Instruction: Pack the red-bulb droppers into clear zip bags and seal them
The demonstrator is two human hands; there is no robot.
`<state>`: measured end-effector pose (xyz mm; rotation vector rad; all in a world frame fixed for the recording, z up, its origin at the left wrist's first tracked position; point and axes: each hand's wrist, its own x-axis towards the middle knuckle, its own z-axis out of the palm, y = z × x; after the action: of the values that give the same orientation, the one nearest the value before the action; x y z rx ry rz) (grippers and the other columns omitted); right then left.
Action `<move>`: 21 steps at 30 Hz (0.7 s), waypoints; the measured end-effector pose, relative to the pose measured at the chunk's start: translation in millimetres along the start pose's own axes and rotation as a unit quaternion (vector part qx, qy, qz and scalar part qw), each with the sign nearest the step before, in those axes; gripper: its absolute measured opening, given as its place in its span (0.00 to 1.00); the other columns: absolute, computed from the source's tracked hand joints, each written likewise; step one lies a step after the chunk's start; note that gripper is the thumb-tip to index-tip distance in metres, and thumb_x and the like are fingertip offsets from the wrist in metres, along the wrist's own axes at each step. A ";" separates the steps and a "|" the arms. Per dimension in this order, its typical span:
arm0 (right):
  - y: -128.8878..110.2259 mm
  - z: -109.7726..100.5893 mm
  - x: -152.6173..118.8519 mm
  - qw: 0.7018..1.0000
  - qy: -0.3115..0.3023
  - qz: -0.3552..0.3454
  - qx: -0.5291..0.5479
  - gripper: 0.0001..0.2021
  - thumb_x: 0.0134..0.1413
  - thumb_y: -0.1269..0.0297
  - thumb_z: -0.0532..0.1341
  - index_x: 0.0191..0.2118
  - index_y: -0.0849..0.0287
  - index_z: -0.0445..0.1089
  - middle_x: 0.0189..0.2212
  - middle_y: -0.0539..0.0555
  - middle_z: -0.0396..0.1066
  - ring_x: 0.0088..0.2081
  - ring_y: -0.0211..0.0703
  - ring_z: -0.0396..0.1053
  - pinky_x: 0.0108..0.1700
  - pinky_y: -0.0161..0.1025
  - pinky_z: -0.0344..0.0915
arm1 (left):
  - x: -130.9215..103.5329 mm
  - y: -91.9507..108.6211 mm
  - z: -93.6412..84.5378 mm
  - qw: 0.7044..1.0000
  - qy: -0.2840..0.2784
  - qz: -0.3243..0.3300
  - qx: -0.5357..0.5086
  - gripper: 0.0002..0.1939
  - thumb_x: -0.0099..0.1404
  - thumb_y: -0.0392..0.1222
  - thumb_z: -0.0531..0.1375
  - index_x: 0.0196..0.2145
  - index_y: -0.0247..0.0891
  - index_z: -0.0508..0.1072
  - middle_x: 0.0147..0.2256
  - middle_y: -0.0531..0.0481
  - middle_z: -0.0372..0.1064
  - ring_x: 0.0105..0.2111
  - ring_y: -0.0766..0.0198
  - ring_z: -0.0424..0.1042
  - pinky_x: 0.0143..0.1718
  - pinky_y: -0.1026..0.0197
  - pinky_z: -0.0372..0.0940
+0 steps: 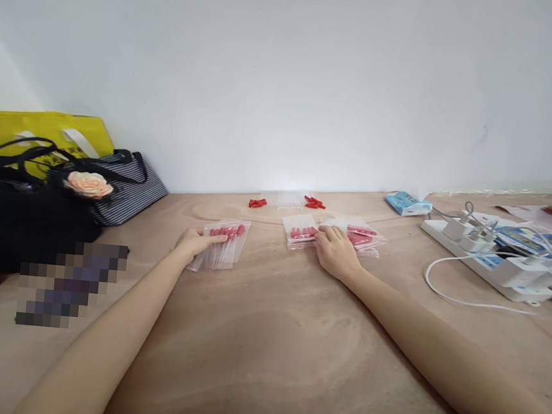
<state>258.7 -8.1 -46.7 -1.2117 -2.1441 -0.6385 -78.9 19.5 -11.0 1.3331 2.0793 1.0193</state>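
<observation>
My left hand (196, 244) grips a fanned bunch of small see-through plastic bags (226, 251) at its left side, thumb on top. Red elongated pieces (234, 230) show inside near the upper end. My right hand (336, 249) lies over more such bags, its fingers curled down between two groups. The left group of bags (297, 231) and the right group of bags (364, 240) both hold red pieces; the right one looks stacked. My fingertips there are partly hidden. Farther back lie two loose heaps of red pieces, a left heap (257, 203) and a right heap (314, 202).
Flat see-through bags (289, 200) lie by the wall. At right are a blue packet (408, 204), a white power strip (465, 249) with plugs and cables, and printed papers (543, 243). Leftward stand a striped bag (123, 187), a black bag (28, 224) and a yellow bag (89, 129).
</observation>
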 end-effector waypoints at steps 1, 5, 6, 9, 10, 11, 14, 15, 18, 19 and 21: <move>-3.4 -4.3 -2.2 1.000 0.005 -0.021 -0.002 0.06 0.50 0.73 0.52 0.33 0.61 0.66 0.39 0.60 0.65 0.41 0.47 0.60 0.44 0.44 0.54 | 1.5 0.9 -0.1 0.999 -0.022 -0.009 -0.028 0.27 0.26 0.51 0.70 0.25 0.33 0.71 0.27 0.41 0.72 0.32 0.46 0.71 0.29 0.54 0.63; -13.0 -19.3 -14.1 0.996 0.016 -0.083 0.021 0.06 0.51 0.71 0.52 0.31 0.60 0.67 0.39 0.57 0.65 0.40 0.45 0.59 0.44 0.43 0.53 | -1.7 4.6 -1.6 0.996 -0.039 -0.023 -0.078 0.19 0.31 0.45 0.69 0.24 0.34 0.73 0.24 0.47 0.72 0.26 0.56 0.71 0.25 0.61 0.62; -14.0 -21.9 -16.8 0.995 0.017 -0.093 0.032 0.06 0.51 0.71 0.53 0.31 0.60 0.67 0.38 0.57 0.65 0.39 0.45 0.59 0.43 0.43 0.53 | -4.7 5.1 -2.6 0.995 -0.037 -0.022 -0.089 0.18 0.33 0.43 0.69 0.24 0.34 0.73 0.24 0.48 0.72 0.26 0.58 0.70 0.24 0.62 0.62; -14.3 -26.9 -21.4 0.993 0.015 -0.098 0.063 0.06 0.51 0.71 0.53 0.31 0.60 0.67 0.38 0.57 0.65 0.39 0.44 0.59 0.41 0.41 0.54 | -17.2 6.7 -6.5 0.993 -0.019 -0.018 -0.113 0.12 0.38 0.39 0.67 0.24 0.32 0.73 0.20 0.50 0.70 0.22 0.60 0.69 0.21 0.63 0.60; -14.2 -27.6 -21.6 0.993 0.015 -0.095 0.073 0.06 0.51 0.71 0.52 0.30 0.60 0.66 0.38 0.57 0.65 0.39 0.44 0.60 0.40 0.40 0.54 | -22.1 7.8 -7.8 0.992 -0.014 -0.014 -0.124 0.11 0.39 0.38 0.66 0.23 0.31 0.73 0.19 0.50 0.69 0.22 0.60 0.68 0.20 0.63 0.60; -14.2 -28.0 -21.4 0.992 0.016 -0.092 0.080 0.06 0.51 0.72 0.52 0.30 0.60 0.66 0.38 0.58 0.65 0.39 0.43 0.60 0.39 0.40 0.54 | -27.1 9.6 -9.0 0.990 -0.013 -0.008 -0.138 0.10 0.40 0.37 0.65 0.23 0.30 0.72 0.18 0.51 0.69 0.21 0.61 0.68 0.20 0.64 0.59; -15.4 -27.4 -19.1 0.992 0.022 -0.084 0.091 0.06 0.51 0.72 0.53 0.29 0.60 0.66 0.37 0.57 0.65 0.38 0.42 0.60 0.37 0.39 0.54 | -40.9 20.1 -10.2 0.980 -0.015 0.032 -0.197 0.09 0.43 0.35 0.64 0.25 0.30 0.71 0.20 0.51 0.69 0.21 0.62 0.69 0.21 0.64 0.62; -16.2 -26.8 -18.3 0.992 0.023 -0.080 0.091 0.06 0.51 0.72 0.53 0.28 0.60 0.66 0.37 0.57 0.65 0.37 0.42 0.60 0.37 0.39 0.53 | -44.7 25.2 -9.4 0.974 -0.012 0.052 -0.219 0.11 0.43 0.36 0.64 0.28 0.31 0.71 0.22 0.51 0.71 0.23 0.62 0.70 0.23 0.63 0.64; -18.3 -24.1 -16.6 0.994 0.023 -0.060 0.089 0.06 0.50 0.71 0.53 0.28 0.60 0.66 0.36 0.56 0.65 0.36 0.41 0.60 0.36 0.39 0.52 | -54.2 41.4 -1.3 0.951 0.012 0.134 -0.280 0.18 0.44 0.39 0.65 0.35 0.34 0.69 0.34 0.50 0.72 0.32 0.61 0.71 0.33 0.60 0.67; -18.7 -23.2 -16.3 0.994 0.021 -0.056 0.089 0.06 0.50 0.71 0.53 0.28 0.60 0.66 0.36 0.56 0.65 0.36 0.41 0.60 0.36 0.38 0.52 | -56.9 45.9 3.6 0.940 0.012 0.181 -0.288 0.18 0.44 0.41 0.65 0.34 0.34 0.70 0.36 0.49 0.72 0.35 0.60 0.71 0.37 0.59 0.67; -18.8 -21.8 -16.1 0.994 0.017 -0.053 0.091 0.06 0.50 0.71 0.53 0.29 0.60 0.66 0.36 0.56 0.65 0.36 0.41 0.60 0.36 0.38 0.52 | -61.8 51.5 16.2 0.916 -0.015 0.286 -0.281 0.15 0.45 0.44 0.65 0.31 0.33 0.71 0.35 0.47 0.72 0.37 0.58 0.71 0.44 0.55 0.64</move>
<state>254.5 -40.7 -44.5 -0.9892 -2.1951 -0.4911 -12.4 -18.0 19.1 1.6341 1.2136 1.6617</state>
